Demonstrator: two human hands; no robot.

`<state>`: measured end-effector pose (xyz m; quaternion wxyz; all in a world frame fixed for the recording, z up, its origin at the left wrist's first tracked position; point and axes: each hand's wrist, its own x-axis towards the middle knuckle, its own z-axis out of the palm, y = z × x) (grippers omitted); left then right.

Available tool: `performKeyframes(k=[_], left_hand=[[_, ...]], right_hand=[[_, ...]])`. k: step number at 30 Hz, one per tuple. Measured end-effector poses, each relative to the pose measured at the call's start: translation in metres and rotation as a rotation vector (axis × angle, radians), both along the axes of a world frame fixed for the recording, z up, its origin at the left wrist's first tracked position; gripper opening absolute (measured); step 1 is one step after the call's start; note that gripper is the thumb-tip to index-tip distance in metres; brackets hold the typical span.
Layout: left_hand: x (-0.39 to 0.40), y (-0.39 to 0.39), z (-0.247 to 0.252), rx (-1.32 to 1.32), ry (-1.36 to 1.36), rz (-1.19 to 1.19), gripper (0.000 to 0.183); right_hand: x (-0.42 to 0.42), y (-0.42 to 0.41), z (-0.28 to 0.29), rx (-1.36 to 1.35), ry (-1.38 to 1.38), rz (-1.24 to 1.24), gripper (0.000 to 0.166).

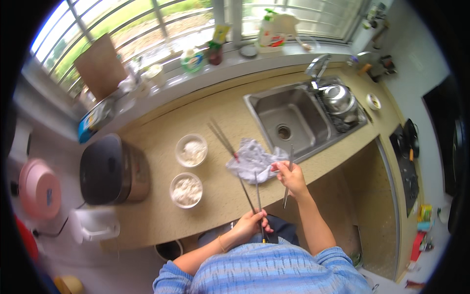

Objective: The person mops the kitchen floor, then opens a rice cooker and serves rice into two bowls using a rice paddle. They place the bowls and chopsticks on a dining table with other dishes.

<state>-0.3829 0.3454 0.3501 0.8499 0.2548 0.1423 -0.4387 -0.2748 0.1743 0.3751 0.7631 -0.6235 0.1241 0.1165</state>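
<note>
My left hand [252, 224] is closed around long thin chopsticks, a dark one [246, 192] and a greyish one [257, 191], close to my body at the counter's front edge. Higher and to the right, my right hand [292, 178] grips silvery metal chopsticks [290, 161]; their exact number is unclear. Under and beside its fingertips lies a crumpled grey-white cloth [253, 158]. More thin chopsticks [223, 137], blurred, with reddish ends, reach the cloth's left edge. Two white bowls [177, 150] [172, 198] of what looks like cooked rice stand on the counter to the left.
A steel sink [253, 110] with a faucet [317, 66] lies at the back right, metal cookware [336, 97] beside its basin. A dark rice cooker [110, 169] stands left. Bottles [192, 60] line the windowsill. A cooktop [404, 172] is far right.
</note>
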Motion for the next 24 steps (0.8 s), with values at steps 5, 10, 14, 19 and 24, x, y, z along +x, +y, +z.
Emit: performKeyframes(k=[5, 10, 14, 19, 24], left_hand=[[0.073, -0.011, 0.029, -0.033, 0.012, 0.116, 0.012], [0.16, -0.053, 0.03, 0.054, -0.074, 0.051, 0.025], [0.225, -0.11, 0.014, 0.091, -0.073, 0.155, 0.023], [0.292, -0.183, -0.008, 0.12, 0.092, 0.32, 0.017], [0.364, -0.222, -0.036, 0.078, 0.192, 0.352, 0.02]], right_hand=[[0.06, -0.093, 0.007, -0.423, -0.243, -0.136, 0.014], [0.2, -0.222, -0.03, -1.086, -0.405, -0.184, 0.036], [0.298, -0.284, -0.043, -1.502, -0.29, -0.022, 0.047], [0.363, -0.328, -0.063, -1.602, -0.259, 0.246, 0.025], [0.359, -0.335, -0.075, -1.497, -0.429, 0.213, 0.015]])
